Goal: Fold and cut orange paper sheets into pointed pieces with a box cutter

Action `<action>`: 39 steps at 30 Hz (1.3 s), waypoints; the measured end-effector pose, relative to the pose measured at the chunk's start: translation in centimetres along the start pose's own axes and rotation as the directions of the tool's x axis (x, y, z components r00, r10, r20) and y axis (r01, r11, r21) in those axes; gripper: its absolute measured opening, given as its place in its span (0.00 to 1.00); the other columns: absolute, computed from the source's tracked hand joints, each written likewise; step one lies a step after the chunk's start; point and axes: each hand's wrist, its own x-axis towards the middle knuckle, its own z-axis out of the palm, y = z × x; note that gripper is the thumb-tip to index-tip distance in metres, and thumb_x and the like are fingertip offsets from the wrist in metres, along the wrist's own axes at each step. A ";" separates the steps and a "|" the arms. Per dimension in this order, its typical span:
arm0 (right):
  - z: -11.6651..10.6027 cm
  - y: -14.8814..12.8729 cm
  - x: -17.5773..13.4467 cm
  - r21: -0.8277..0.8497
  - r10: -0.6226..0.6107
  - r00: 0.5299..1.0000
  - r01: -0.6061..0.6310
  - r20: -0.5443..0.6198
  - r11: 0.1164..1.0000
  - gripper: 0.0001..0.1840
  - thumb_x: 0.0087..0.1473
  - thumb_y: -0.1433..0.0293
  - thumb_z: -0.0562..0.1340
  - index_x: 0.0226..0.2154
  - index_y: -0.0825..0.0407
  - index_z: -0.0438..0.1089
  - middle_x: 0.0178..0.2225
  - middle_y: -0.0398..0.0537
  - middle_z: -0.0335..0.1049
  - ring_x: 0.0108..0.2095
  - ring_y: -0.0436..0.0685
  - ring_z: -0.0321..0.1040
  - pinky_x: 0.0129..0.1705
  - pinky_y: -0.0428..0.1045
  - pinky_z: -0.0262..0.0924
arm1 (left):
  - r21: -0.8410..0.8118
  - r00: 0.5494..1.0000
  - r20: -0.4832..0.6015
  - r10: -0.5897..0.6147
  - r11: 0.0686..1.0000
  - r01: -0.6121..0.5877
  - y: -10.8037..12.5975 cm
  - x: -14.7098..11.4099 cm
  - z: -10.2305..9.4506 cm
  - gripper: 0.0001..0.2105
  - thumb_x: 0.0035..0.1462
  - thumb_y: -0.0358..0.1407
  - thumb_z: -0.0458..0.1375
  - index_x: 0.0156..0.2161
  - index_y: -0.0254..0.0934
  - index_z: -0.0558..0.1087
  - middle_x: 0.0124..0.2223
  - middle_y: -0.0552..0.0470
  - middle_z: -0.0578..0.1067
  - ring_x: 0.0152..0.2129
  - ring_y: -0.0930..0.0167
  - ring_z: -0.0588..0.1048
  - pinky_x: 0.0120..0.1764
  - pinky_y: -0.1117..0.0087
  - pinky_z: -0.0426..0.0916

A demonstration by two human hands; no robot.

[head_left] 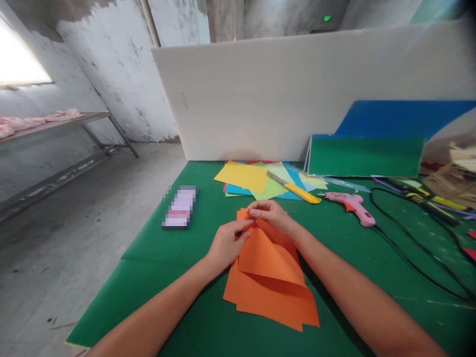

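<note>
"What lies on the green bench (145,265)?"
"Some orange sheets (271,300), overlapping, the upper part lifted."
"And around them?"
"Coloured paper (241,176) at twelve o'clock, a pink glue gun (351,201) at two, a pixelated slab (181,207) at ten."

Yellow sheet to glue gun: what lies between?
Head view: the cutter, its handle end nearest the glue gun, lying partly over other coloured sheets.
</note>
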 end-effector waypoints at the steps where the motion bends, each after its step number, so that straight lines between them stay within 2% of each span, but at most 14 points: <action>1: 0.0 0.0 0.0 0.008 0.009 1.000 -0.009 0.002 1.000 0.12 0.44 0.62 0.71 0.28 0.52 0.76 0.29 0.46 0.74 0.30 0.52 0.67 0.34 0.49 0.61 | 0.002 1.000 -0.001 0.000 1.000 0.000 0.0 0.0 0.0 0.16 0.56 0.27 0.55 0.48 0.41 0.76 0.47 0.51 0.79 0.41 0.67 0.78 0.43 0.67 0.73; 18: 0.9 0.6 0.2 0.134 0.066 0.998 -0.066 0.006 0.989 0.06 0.46 0.67 0.66 0.25 0.50 0.67 0.24 0.41 0.69 0.23 0.50 0.62 0.27 0.47 0.56 | 0.078 0.999 0.029 0.028 0.996 -0.030 0.1 0.0 0.4 0.16 0.56 0.25 0.55 0.47 0.40 0.76 0.46 0.52 0.79 0.41 0.67 0.77 0.45 0.66 0.71; 23: 1.1 0.2 0.0 0.137 0.065 0.998 -0.066 0.008 0.988 0.07 0.45 0.66 0.66 0.25 0.50 0.68 0.24 0.41 0.68 0.23 0.50 0.60 0.26 0.47 0.54 | 0.089 0.999 0.030 0.013 0.996 -0.015 0.2 0.0 0.3 0.16 0.56 0.26 0.55 0.47 0.41 0.76 0.42 0.53 0.80 0.34 0.69 0.78 0.39 0.69 0.72; 28: 0.9 0.0 0.1 0.140 0.065 0.998 -0.068 0.024 0.988 0.08 0.44 0.67 0.67 0.24 0.51 0.69 0.22 0.39 0.65 0.22 0.47 0.56 0.26 0.46 0.52 | 0.058 0.999 0.035 -0.012 0.998 0.010 0.2 0.0 0.2 0.16 0.55 0.26 0.56 0.47 0.40 0.76 0.44 0.53 0.80 0.33 0.70 0.77 0.38 0.70 0.71; 32: 0.6 0.1 0.3 0.139 0.083 0.995 -0.089 0.049 0.986 0.07 0.44 0.67 0.67 0.25 0.52 0.70 0.22 0.40 0.65 0.22 0.48 0.58 0.27 0.46 0.52 | 0.066 0.999 0.030 -0.041 0.997 0.039 0.1 0.0 0.2 0.16 0.55 0.27 0.56 0.48 0.39 0.76 0.42 0.53 0.80 0.29 0.71 0.76 0.35 0.70 0.71; 35: 0.4 0.1 0.2 0.135 0.089 0.994 -0.096 0.058 0.986 0.07 0.44 0.67 0.67 0.25 0.52 0.70 0.22 0.40 0.66 0.23 0.49 0.59 0.27 0.46 0.52 | 0.053 0.999 0.034 -0.030 0.998 0.028 0.1 0.0 0.3 0.16 0.55 0.27 0.56 0.47 0.40 0.76 0.43 0.53 0.80 0.33 0.69 0.77 0.37 0.70 0.72; 39: 0.4 0.2 0.2 0.132 0.091 0.994 -0.099 0.066 0.986 0.07 0.43 0.68 0.67 0.23 0.52 0.68 0.20 0.38 0.62 0.21 0.47 0.54 0.26 0.46 0.50 | 0.035 0.998 0.055 -0.016 0.999 0.014 0.1 0.0 0.4 0.15 0.55 0.26 0.55 0.47 0.40 0.76 0.45 0.53 0.79 0.38 0.68 0.78 0.41 0.69 0.71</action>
